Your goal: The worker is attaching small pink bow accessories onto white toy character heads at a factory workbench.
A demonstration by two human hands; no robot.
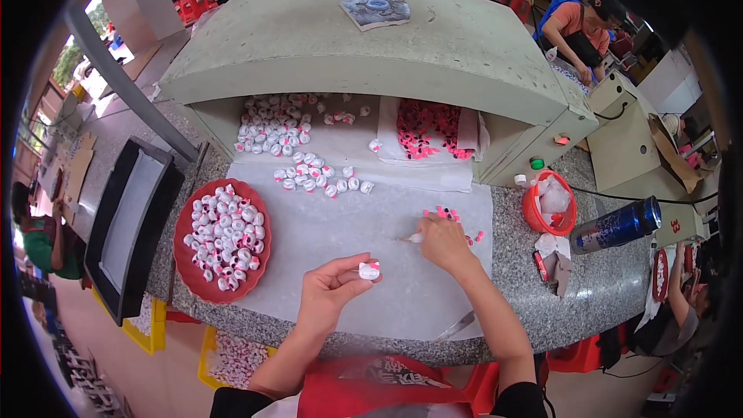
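I'm looking down on a speckled stone counter (542,294) with a white sheet (364,240) spread across it. My left hand (329,290) is raised over the sheet, thumb and fingers pinched around a small white piece (369,270) with a touch of pink on it. That piece sits right at the fingertips, off the sheet, near the middle of the view.

My right hand (443,241) rests down on the sheet, fingers curled around a thin pale tool (412,238) whose tip sticks out to the left. Just beyond its knuckles lie a few loose pink bits (445,213), some touching the hand's far edge.

To the left sits a red tray (186,263) heaped with white pieces. Further back, more white pieces (321,174) are scattered toward the opening of a pale green hood (348,46), and a pile of pink pieces (426,128) lies inside it on the right. A small red bowl (534,213) stands right of the sheet, with a blue bottle (619,224) lying on its side just beside it. A flat metal blade (457,327) lies at the near edge.
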